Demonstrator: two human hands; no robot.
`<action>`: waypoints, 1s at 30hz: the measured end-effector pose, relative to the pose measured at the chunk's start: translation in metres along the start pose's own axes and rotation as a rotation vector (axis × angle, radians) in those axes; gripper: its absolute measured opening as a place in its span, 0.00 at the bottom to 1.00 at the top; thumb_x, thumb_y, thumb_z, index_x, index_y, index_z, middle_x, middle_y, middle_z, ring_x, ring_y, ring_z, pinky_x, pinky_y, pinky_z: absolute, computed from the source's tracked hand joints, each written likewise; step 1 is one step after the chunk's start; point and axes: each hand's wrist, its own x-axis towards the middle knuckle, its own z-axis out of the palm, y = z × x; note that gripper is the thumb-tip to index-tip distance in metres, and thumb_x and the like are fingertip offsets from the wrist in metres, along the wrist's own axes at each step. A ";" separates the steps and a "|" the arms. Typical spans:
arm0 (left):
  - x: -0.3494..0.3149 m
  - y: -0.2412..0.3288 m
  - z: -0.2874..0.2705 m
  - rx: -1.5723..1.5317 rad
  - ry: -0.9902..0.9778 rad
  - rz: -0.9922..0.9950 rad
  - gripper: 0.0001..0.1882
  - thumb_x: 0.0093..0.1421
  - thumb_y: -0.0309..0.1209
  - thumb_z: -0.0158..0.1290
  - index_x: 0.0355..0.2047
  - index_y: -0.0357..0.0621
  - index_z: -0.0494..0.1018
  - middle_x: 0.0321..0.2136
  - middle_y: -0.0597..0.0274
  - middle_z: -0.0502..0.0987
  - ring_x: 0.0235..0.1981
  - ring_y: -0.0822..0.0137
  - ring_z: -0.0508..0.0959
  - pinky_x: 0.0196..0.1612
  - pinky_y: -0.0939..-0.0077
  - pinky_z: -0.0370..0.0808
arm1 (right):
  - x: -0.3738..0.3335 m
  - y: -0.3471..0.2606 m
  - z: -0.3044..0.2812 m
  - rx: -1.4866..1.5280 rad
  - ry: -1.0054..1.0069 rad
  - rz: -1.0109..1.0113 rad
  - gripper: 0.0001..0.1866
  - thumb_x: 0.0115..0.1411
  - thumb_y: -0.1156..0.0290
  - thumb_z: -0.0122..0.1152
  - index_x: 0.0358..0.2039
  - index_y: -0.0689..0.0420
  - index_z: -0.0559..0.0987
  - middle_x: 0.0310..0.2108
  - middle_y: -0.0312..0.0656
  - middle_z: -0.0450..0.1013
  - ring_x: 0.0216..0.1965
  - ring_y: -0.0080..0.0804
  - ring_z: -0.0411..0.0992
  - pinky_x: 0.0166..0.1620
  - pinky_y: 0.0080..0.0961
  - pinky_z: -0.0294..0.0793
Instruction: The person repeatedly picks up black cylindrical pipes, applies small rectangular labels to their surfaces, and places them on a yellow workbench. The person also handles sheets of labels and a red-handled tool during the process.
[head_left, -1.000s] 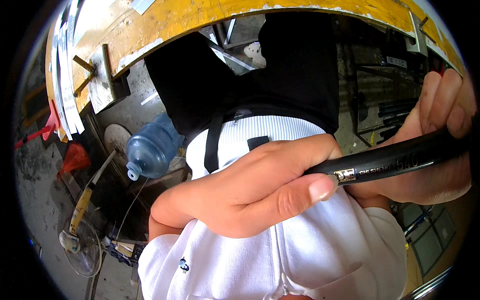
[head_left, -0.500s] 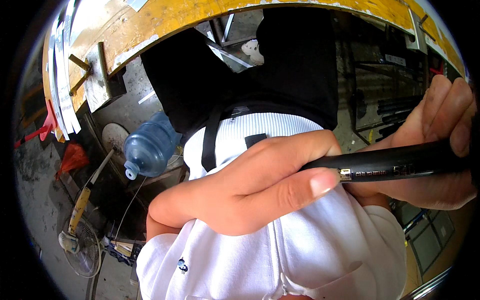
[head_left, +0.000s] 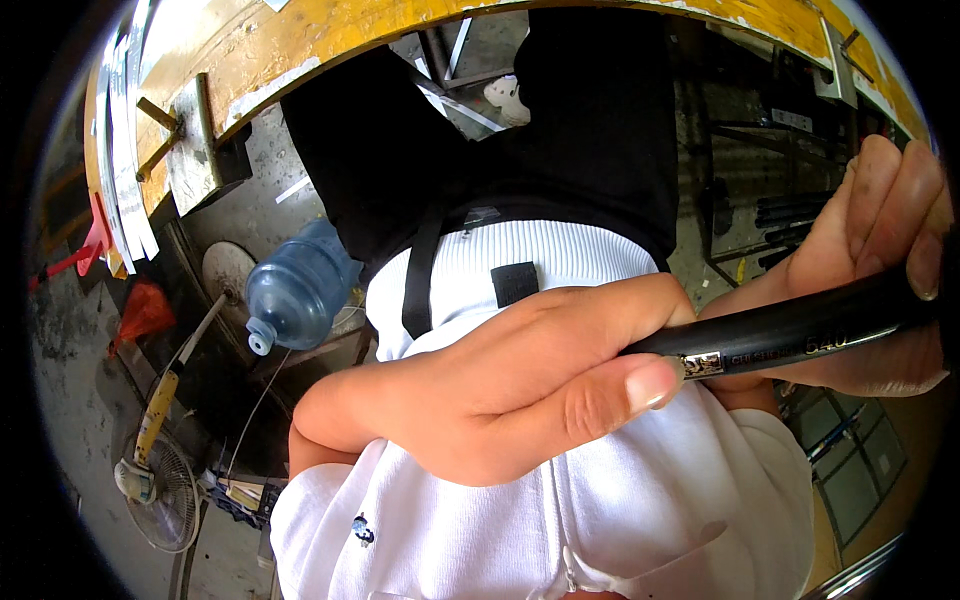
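A glossy black fishing rod (head_left: 765, 335) with a small gold label and printed marks lies across the front of my white top. My left hand (head_left: 510, 385) is closed round its left part, the thumb pressed along the near side just by the label. At the right, my right hand (head_left: 880, 225) grips the rod with its fingers curled over the far side and the palm under it. The rod's right end runs into the dark rim and cannot be seen. The left end is hidden inside my left hand.
A yellow-edged workbench (head_left: 300, 75) curves across the far side, with metal clamps (head_left: 193, 145) on it. To the left are a blue water bottle (head_left: 305, 285), a fan (head_left: 163, 490) and a red bag (head_left: 143, 312). Several black rods (head_left: 795, 215) lie at the right.
The rod has tilted, its right part higher and its label end slightly lower. It has also rolled a little, so the printing sits differently. Both hands still hold it.
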 end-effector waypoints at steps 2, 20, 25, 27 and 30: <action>0.000 -0.002 0.000 0.012 0.014 0.021 0.31 0.66 0.56 0.41 0.35 0.34 0.70 0.28 0.61 0.69 0.31 0.68 0.68 0.37 0.76 0.65 | 0.000 0.000 -0.003 0.003 -0.013 0.002 0.11 0.61 0.79 0.49 0.24 0.53 0.61 0.20 0.34 0.56 0.17 0.20 0.47 0.24 0.18 0.50; -0.002 0.001 0.003 -0.135 -0.010 -0.051 0.33 0.64 0.59 0.42 0.35 0.35 0.70 0.28 0.63 0.70 0.31 0.71 0.68 0.37 0.78 0.62 | 0.012 0.002 -0.002 0.031 -0.120 0.021 0.11 0.60 0.79 0.50 0.23 0.53 0.62 0.19 0.33 0.56 0.16 0.20 0.47 0.23 0.17 0.50; 0.000 -0.001 0.001 -0.093 -0.029 -0.063 0.32 0.66 0.58 0.40 0.34 0.35 0.70 0.29 0.62 0.70 0.32 0.70 0.68 0.37 0.77 0.63 | 0.017 0.000 0.009 0.040 -0.140 0.030 0.11 0.60 0.80 0.50 0.23 0.53 0.62 0.19 0.33 0.57 0.16 0.20 0.47 0.23 0.17 0.49; 0.001 -0.002 -0.001 -0.049 -0.023 -0.043 0.31 0.66 0.57 0.40 0.34 0.35 0.69 0.29 0.62 0.69 0.32 0.70 0.68 0.37 0.77 0.63 | 0.017 -0.001 0.008 0.039 -0.148 0.035 0.11 0.60 0.80 0.50 0.23 0.53 0.62 0.19 0.33 0.57 0.15 0.20 0.47 0.22 0.17 0.49; 0.002 -0.002 -0.001 -0.044 -0.013 -0.033 0.31 0.66 0.56 0.41 0.34 0.35 0.70 0.28 0.62 0.69 0.32 0.70 0.68 0.37 0.77 0.63 | 0.017 -0.002 0.004 0.041 -0.164 0.039 0.11 0.59 0.80 0.50 0.23 0.53 0.62 0.19 0.33 0.57 0.15 0.20 0.47 0.22 0.17 0.49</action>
